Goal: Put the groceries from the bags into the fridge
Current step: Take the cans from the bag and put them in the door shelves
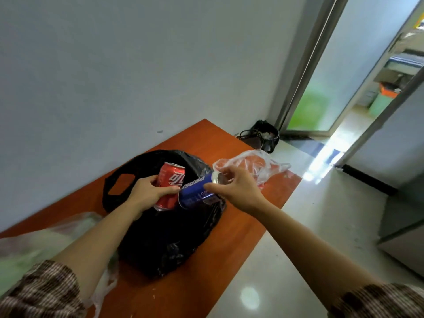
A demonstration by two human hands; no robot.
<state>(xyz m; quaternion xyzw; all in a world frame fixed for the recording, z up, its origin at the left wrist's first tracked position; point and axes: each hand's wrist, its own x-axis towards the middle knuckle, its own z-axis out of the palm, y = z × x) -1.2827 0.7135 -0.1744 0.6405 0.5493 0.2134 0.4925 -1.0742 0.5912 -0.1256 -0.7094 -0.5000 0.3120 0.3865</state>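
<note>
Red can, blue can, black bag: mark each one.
red can [171, 180]: head view, on its printed side.
blue can [195, 189]: head view, mid-body on the label.
black bag [165, 237]: head view, crumpled front below the cans.

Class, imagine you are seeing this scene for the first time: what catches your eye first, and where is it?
Two drink cans at the centre stand out: a red can gripped in the left hand and a blue can pinched near its top by the right hand. Both are held over a black bag on the orange table.
</note>
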